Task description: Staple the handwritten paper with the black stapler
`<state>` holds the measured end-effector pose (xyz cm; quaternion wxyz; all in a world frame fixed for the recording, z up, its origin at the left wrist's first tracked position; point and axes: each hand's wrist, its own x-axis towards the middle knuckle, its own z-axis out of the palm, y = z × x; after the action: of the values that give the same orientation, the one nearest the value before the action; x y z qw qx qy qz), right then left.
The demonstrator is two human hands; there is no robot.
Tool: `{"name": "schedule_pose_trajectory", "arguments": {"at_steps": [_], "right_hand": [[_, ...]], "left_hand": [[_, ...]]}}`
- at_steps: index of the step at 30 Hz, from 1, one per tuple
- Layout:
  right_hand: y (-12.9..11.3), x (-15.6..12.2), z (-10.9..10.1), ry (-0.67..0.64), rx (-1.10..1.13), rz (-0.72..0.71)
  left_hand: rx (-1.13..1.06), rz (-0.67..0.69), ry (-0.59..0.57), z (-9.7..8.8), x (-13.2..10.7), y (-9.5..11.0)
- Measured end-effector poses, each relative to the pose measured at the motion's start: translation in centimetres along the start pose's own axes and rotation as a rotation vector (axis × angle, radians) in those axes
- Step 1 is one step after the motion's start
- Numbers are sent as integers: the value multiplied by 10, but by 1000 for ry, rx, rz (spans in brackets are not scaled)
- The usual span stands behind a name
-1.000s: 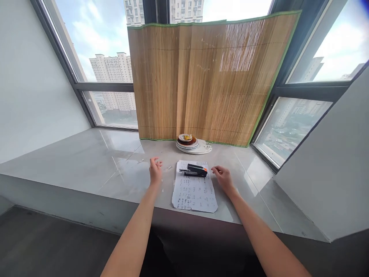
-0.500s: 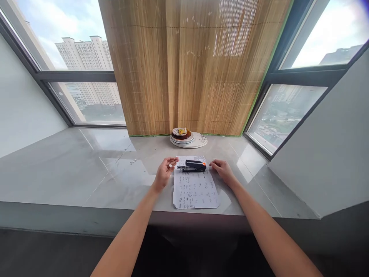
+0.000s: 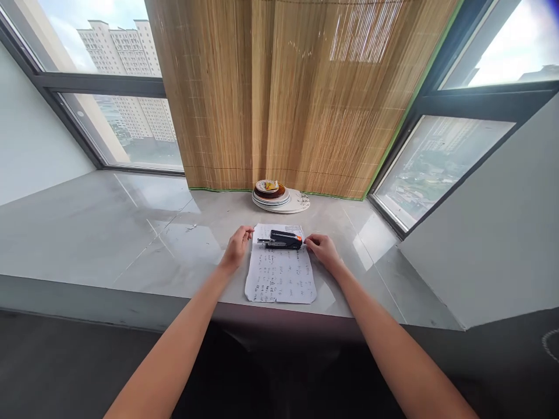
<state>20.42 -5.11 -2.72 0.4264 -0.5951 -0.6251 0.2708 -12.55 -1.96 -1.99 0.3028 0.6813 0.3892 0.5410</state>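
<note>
A black stapler (image 3: 285, 239) with an orange patch at its right end lies across the upper part of a handwritten sheet of paper (image 3: 282, 279). A slim metal part sticks out at its left. My left hand (image 3: 237, 247) is closed with curled fingers, its fingertips close to the sheet's upper left edge. Beside the stapler's orange end, my right hand (image 3: 324, 250) is closed in a pinch at the sheet's right edge. Whatever either hand grips, if anything, is too small or hidden to make out.
Behind the sheet, a stack of plates (image 3: 271, 201) with a small yellow item on top stands on a pale oval board (image 3: 300, 202). A bamboo blind (image 3: 279, 105) hangs behind them. The tiled ledge (image 3: 109, 233) ends at a front edge near my forearms. Windows flank the blind.
The whole view has shifted, so the scene sits higher and further left. My left fingers have curled in, and my right hand has come nearer to the stapler's orange end.
</note>
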Motion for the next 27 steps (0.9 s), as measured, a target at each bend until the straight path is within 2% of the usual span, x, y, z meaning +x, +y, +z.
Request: {"name": "schedule_pose_trajectory", "arguments": {"at_steps": [6, 10, 14, 27], "right_hand": [[0, 2, 3, -18, -35, -35], [2, 4, 5, -24, -59, -45], [0, 4, 5, -21, -75, -52], [-5, 1, 2, 29, -65, -32]], "left_hand": [[95, 6, -81, 1, 0, -4], [234, 2, -55, -3, 1, 0], [335, 89, -39, -4, 2, 7], [194, 170, -154, 4, 3, -2]]}}
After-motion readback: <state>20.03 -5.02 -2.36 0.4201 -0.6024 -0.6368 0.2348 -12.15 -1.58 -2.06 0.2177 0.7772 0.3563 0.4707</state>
